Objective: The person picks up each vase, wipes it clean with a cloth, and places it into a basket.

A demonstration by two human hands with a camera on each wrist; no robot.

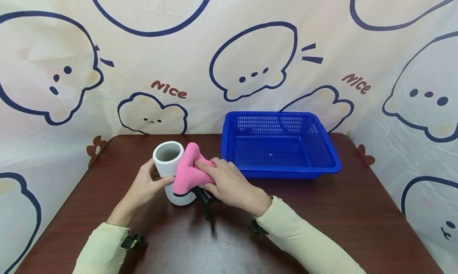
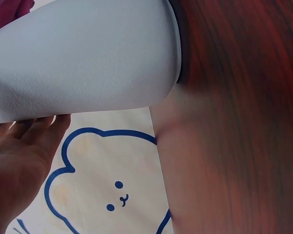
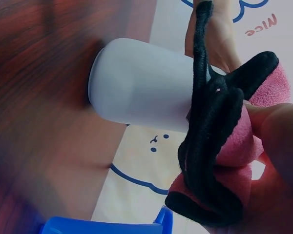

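A white vase (image 1: 165, 169) with a round open mouth stands on the table at centre left, tilted slightly in the head view. My left hand (image 1: 147, 183) grips its left side, thumb across the front and fingers behind it. Seen from the left wrist, those fingertips touch the smooth vase wall (image 2: 97, 58). My right hand (image 1: 230, 184) grips a soft cloth (image 1: 187, 171), fuzzy pink on one side and black on the other, up against the vase's right side. Folded black parts of the cloth (image 3: 210, 131) cover the vase's upper end in the right wrist view.
A blue plastic basket (image 1: 323, 156) with perforated walls stands at the back right of the brown wooden table (image 1: 307, 210). Behind the table hangs a pale sheet (image 1: 193, 59) printed with cartoon bears. Black straps (image 1: 132, 241) circle both wrists.
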